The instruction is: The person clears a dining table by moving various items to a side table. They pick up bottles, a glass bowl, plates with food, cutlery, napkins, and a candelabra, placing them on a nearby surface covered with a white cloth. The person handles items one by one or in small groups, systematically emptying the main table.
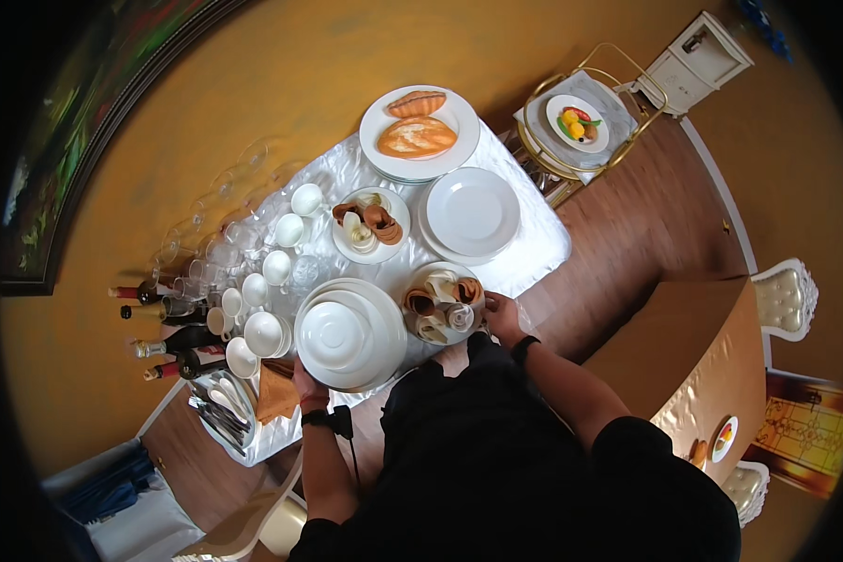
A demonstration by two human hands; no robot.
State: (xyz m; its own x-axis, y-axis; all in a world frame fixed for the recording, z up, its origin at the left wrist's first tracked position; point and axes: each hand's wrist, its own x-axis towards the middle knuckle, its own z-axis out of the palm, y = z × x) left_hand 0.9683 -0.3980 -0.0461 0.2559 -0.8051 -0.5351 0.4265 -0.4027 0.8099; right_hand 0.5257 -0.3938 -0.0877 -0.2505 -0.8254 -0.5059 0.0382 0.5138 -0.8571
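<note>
My left hand [310, 388] is at the lower left rim of a stack of white plates [388, 351], with its fingertips partly hidden there. A folded brown cloth napkin [277, 397] lies just to its left. On top of that stack sits a smaller white saucer-like dish [333, 336]. At the right edge of a plate of rolled brown and cream napkins [432, 295] is my right hand [504, 319]. Its fingers touch or nearly touch the rim, and their grip is unclear. Something clear and thin [527, 319] shows beside that hand.
Bread loaves lie on a large plate [469, 144], beyond another plate stack [473, 211] and more rolled napkins [369, 228]. Cups [277, 267], stemmed glasses [225, 253] and bottles [193, 339] crowd the left. A cutlery tray [251, 428], gold trolley [629, 151] and brown-clothed table [674, 330] surround me.
</note>
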